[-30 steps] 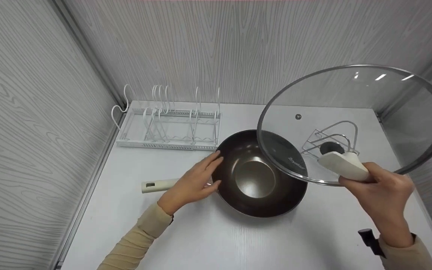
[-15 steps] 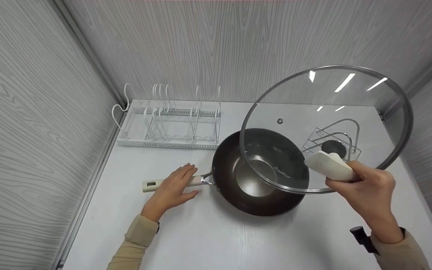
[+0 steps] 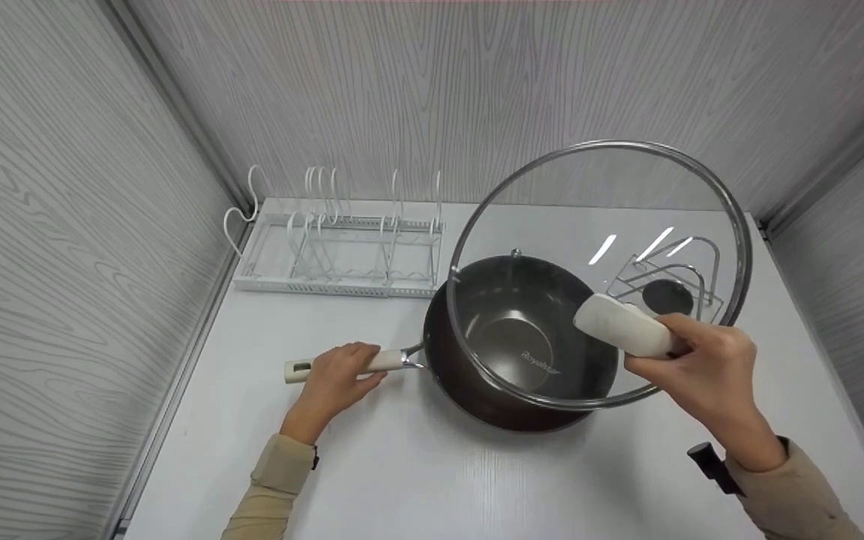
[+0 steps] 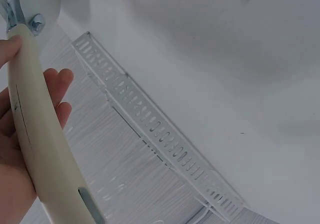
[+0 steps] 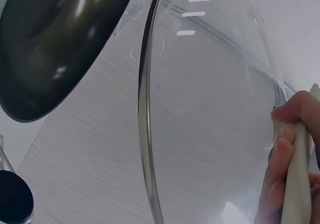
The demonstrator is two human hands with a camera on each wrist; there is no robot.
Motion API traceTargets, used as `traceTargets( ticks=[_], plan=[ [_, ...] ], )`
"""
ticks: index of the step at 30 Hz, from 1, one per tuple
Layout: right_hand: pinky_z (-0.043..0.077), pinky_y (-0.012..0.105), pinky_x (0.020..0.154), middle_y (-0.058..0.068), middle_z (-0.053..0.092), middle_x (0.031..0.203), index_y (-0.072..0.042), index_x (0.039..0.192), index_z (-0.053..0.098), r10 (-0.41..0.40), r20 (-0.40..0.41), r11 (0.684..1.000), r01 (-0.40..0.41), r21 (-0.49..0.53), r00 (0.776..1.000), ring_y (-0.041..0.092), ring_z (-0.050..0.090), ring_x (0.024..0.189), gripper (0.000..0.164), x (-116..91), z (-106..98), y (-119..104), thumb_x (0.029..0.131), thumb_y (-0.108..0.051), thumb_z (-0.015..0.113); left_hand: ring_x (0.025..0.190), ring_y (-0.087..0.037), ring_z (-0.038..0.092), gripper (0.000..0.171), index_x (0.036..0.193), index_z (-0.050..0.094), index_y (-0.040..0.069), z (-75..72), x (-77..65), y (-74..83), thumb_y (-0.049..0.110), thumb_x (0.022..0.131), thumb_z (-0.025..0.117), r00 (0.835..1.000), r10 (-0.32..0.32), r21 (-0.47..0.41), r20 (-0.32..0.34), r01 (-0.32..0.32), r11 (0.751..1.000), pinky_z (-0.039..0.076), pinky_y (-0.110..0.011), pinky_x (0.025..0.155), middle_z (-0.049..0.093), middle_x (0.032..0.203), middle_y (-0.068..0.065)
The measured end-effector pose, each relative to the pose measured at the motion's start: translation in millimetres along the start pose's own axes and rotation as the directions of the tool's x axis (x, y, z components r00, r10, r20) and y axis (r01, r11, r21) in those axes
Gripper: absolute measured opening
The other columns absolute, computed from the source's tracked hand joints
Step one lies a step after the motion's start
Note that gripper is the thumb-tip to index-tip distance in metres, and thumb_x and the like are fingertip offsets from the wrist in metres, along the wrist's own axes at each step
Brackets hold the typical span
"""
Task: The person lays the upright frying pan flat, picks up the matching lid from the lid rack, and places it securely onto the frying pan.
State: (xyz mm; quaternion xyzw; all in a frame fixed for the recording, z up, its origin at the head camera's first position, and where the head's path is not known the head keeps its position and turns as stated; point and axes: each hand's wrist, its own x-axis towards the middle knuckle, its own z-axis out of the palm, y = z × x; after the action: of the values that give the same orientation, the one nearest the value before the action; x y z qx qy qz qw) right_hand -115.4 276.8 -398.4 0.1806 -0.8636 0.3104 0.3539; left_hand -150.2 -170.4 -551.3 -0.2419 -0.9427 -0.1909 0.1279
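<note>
A dark brown wok (image 3: 443, 352) stands on the white table. My left hand (image 3: 336, 379) lies over its cream handle (image 3: 387, 361); in the left wrist view the thumb rests on one side of the handle (image 4: 45, 139) and the fingers come round the other. With my right hand (image 3: 702, 364) I grip the cream knob (image 3: 619, 326) of a large glass lid (image 3: 604, 225). This lid is tilted, its metal rim overlapping the wok in the head view. In the right wrist view, the wok (image 5: 55, 49) appears beside the lid's rim.
Behind the left hand stands a white wire dish rack (image 3: 338, 291) with upright loops. Through the glass at the right shows a small wire stand (image 3: 691, 268) with a black disc (image 3: 667, 298). Wood-grained panels (image 3: 432, 97) enclose the table (image 3: 432, 487) at the back and sides.
My left hand has moved from the wok's rim back left onto the handle and now holds it. The right hand has carried the lid leftward and slightly down, over more of the wok.
</note>
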Motion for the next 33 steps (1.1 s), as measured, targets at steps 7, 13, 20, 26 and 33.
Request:
traceTargets(
  ticks=[7, 13, 20, 26, 33],
  plan=[
    [0.035, 0.015, 0.050, -0.005, 0.061, 0.056, -0.009, 0.073, 0.074, 0.041, 0.073, 0.998, -0.044, 0.036, 0.996, 0.001, 0.041, 0.049, 0.026, 2.7, 7.5, -0.3, 0.050, -0.001, 0.081, 0.081, -0.022, 0.069, 0.035, 0.107, 0.070, 0.004, 0.2, 0.4, -0.7, 0.019, 0.079, 0.085, 0.999, -0.037, -0.029, 0.010, 0.038, 0.999, 0.056, -0.038, 0.068, 0.073, 0.096, -0.009],
    [0.038, 0.014, 0.053, 0.000, 0.067, 0.063, -0.005, 0.079, 0.076, 0.116, 0.157, 0.989, -0.128, 0.068, 0.981, 0.005, 0.049, 0.052, 0.030, 5.4, 11.9, 0.1, 0.051, 0.004, 0.081, 0.081, -0.022, 0.069, 0.034, 0.106, 0.071, 0.004, -0.7, 1.0, -1.6, 0.019, 0.079, 0.085, 1.000, -0.027, -0.046, 0.001, 0.027, 0.999, 0.057, -0.039, 0.067, 0.073, 0.095, -0.009],
    [0.038, 0.016, 0.053, -0.001, 0.070, 0.068, -0.007, 0.083, 0.078, 0.200, 0.219, 0.974, -0.217, 0.056, 0.955, 0.010, 0.053, 0.055, 0.031, 4.5, 18.9, 1.2, 0.053, 0.001, 0.083, 0.081, -0.022, 0.070, 0.034, 0.106, 0.071, 0.003, -2.3, 0.7, -2.6, 0.018, 0.079, 0.085, 1.000, -0.028, -0.048, 0.006, 0.028, 0.998, 0.057, -0.038, 0.068, 0.073, 0.095, -0.008],
    [0.039, 0.018, 0.053, -0.001, 0.071, 0.070, -0.008, 0.085, 0.078, 0.224, 0.270, 0.967, -0.249, 0.060, 0.936, 0.012, 0.054, 0.058, 0.031, 3.9, 25.0, 4.6, 0.055, 0.000, 0.083, 0.080, -0.021, 0.069, 0.033, 0.106, 0.071, 0.003, -3.6, 1.9, -5.7, 0.018, 0.079, 0.085, 1.000, -0.017, -0.053, 0.005, 0.018, 0.998, 0.057, -0.038, 0.067, 0.073, 0.094, -0.009],
    [0.040, 0.021, 0.053, -0.001, 0.071, 0.072, -0.009, 0.087, 0.079, 0.282, 0.351, 0.946, -0.320, 0.055, 0.893, 0.014, 0.054, 0.059, 0.030, 4.4, 32.1, 8.6, 0.059, -0.003, 0.084, 0.084, -0.022, 0.070, 0.033, 0.106, 0.072, 0.002, -3.1, 6.9, -11.0, 0.019, 0.080, 0.084, 1.000, -0.003, -0.073, 0.017, 0.004, 0.997, 0.058, -0.038, 0.071, 0.073, 0.096, -0.009]
  ],
)
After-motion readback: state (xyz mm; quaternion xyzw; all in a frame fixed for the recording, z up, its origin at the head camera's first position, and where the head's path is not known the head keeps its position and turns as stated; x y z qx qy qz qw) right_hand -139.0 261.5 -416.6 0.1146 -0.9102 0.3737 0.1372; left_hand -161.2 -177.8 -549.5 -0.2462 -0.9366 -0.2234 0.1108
